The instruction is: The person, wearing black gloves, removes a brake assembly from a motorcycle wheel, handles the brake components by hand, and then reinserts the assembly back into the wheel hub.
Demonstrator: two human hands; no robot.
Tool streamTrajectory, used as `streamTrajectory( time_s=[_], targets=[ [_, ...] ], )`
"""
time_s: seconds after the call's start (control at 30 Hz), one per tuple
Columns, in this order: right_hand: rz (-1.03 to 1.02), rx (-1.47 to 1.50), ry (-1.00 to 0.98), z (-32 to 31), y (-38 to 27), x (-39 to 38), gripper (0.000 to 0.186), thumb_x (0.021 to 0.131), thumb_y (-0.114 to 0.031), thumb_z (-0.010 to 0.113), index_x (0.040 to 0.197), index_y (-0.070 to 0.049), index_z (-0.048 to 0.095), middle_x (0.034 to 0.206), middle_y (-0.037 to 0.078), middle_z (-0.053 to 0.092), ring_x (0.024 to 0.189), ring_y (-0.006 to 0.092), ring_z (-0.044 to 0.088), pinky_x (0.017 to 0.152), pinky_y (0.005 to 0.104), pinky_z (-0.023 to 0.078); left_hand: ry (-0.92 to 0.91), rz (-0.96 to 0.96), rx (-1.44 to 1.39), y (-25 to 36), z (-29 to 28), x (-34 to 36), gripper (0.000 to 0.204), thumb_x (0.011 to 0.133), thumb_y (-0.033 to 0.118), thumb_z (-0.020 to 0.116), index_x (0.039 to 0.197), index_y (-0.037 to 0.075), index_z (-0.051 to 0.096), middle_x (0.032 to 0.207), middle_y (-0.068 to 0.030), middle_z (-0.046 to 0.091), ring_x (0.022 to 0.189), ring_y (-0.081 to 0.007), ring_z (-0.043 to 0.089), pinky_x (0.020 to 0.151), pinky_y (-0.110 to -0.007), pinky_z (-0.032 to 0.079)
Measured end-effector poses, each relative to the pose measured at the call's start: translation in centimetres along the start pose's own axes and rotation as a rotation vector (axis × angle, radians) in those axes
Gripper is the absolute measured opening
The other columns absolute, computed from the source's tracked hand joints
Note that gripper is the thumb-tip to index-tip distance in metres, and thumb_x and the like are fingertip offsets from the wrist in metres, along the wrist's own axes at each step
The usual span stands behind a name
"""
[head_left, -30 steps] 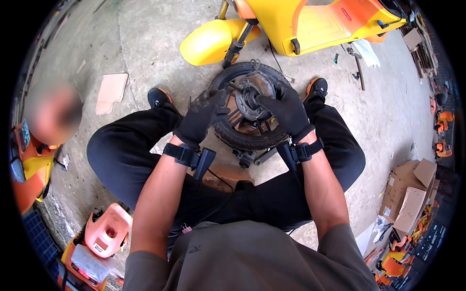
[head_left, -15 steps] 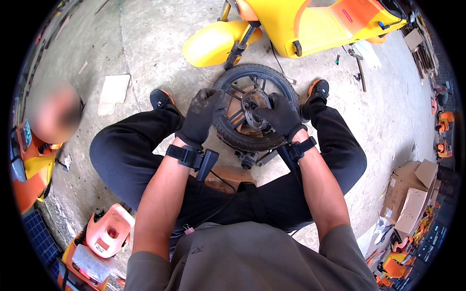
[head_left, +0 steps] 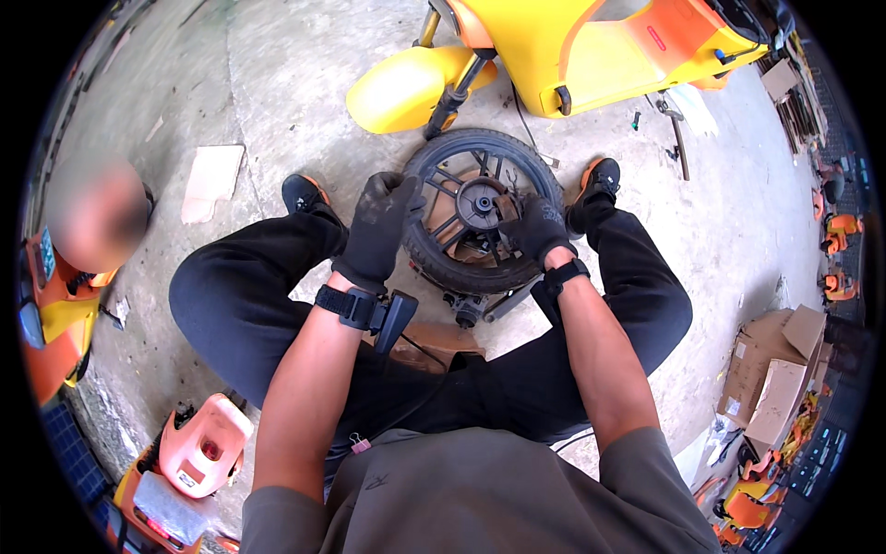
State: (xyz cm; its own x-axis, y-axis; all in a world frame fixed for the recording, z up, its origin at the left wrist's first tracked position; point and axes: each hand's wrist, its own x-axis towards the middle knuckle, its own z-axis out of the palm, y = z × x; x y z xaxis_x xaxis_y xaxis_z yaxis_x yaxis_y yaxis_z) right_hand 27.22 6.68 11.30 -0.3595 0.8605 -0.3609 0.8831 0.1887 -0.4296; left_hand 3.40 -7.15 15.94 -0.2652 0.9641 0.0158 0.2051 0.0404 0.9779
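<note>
A spoked motorbike wheel [head_left: 427,249] with a black tyre lies flat on the floor between my feet. At its middle the round grey hub [head_left: 475,205] faces up, with a nut-like centre. My right hand [head_left: 540,226], in a black glove, is over the wheel's right side. It pinches a small brown, dirty piece [head_left: 507,207] beside the hub; the exact kind does not show. My left hand [head_left: 378,226], gloved too, is at the tyre's left edge with its fingers curled closed. Whatever those fingers hold, if anything, is hidden.
A yellow and orange scooter [head_left: 591,78] stands just beyond, its front fork [head_left: 452,97] without a wheel. A hammer-like tool [head_left: 678,138] lies to the right. Cardboard boxes [head_left: 766,369] stand at lower right. A person [head_left: 97,217] is at far left, near another scooter.
The round metal part beside my right hand looked tilted before; now the hub's face shows flat. A brown piece now shows in my right fingers. My left hand has barely moved.
</note>
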Motion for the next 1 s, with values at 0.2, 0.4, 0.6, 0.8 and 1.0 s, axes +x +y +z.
streamTrajectory(
  time_s=[0.2, 0.4, 0.6, 0.8, 1.0],
  targets=[
    [-0.003, -0.109, 0.065, 1.5, 2.0, 0.9, 0.047, 0.07, -0.028, 0.083, 0.101, 0.004, 0.068, 0.091, 0.027, 0.069, 0.091, 0.0403, 0.068, 0.079, 0.0458, 0.055, 0.005, -0.092, -0.137, -0.1, 0.1, 0.2, 0.049, 0.086, -0.016, 0.047, 0.132, -0.001, 0.053, 0.126, -0.0191, 0.051, 0.115, -0.0296, 0.06, 0.094, -0.036, 0.056],
    [-0.021, -0.157, 0.119, 2.3, 2.7, 1.4, 0.047, 0.07, -0.03, 0.084, 0.099, 0.003, 0.068, 0.091, 0.026, 0.07, 0.09, 0.0413, 0.068, 0.079, 0.0462, 0.055, -0.013, -0.102, -0.143, -0.2, 0.1, 0.3, 0.037, 0.095, -0.007, 0.046, 0.13, 0.0, 0.054, 0.127, -0.0163, 0.05, 0.115, -0.0262, 0.06, 0.096, -0.036, 0.055],
    [0.044, -0.128, -0.01, 2.2, 2.7, 1.8, 0.047, 0.076, -0.03, 0.078, 0.106, 0.004, 0.067, 0.108, 0.027, 0.066, 0.103, 0.0407, 0.064, 0.09, 0.0449, 0.052, 0.059, -0.31, -0.335, 0.0, 0.4, 0.9, 0.032, 0.097, -0.002, 0.049, 0.129, 0.0, 0.055, 0.125, -0.0156, 0.051, 0.116, -0.0253, 0.06, 0.094, -0.035, 0.055],
    [0.021, -0.007, 0.126, 2.7, 3.7, 1.9, 0.039, 0.077, -0.026, 0.077, 0.1, 0.004, 0.066, 0.09, 0.027, 0.069, 0.093, 0.0416, 0.067, 0.081, 0.0463, 0.053, 0.066, -0.085, -0.073, 1.6, -0.2, 0.6, 0.032, 0.095, -0.002, 0.049, 0.127, -0.002, 0.055, 0.124, -0.0171, 0.053, 0.116, -0.0261, 0.06, 0.095, -0.036, 0.054],
    [-0.003, -0.047, 0.087, 3.4, 4.7, 2.7, 0.035, 0.08, -0.025, 0.073, 0.102, 0.002, 0.068, 0.091, 0.024, 0.07, 0.091, 0.0391, 0.068, 0.081, 0.0455, 0.052, 0.097, -0.138, -0.164, 2.5, -0.8, 0.9, 0.037, 0.096, -0.003, 0.046, 0.132, -0.002, 0.052, 0.127, -0.0188, 0.051, 0.114, -0.0261, 0.061, 0.097, -0.035, 0.052]
  ],
)
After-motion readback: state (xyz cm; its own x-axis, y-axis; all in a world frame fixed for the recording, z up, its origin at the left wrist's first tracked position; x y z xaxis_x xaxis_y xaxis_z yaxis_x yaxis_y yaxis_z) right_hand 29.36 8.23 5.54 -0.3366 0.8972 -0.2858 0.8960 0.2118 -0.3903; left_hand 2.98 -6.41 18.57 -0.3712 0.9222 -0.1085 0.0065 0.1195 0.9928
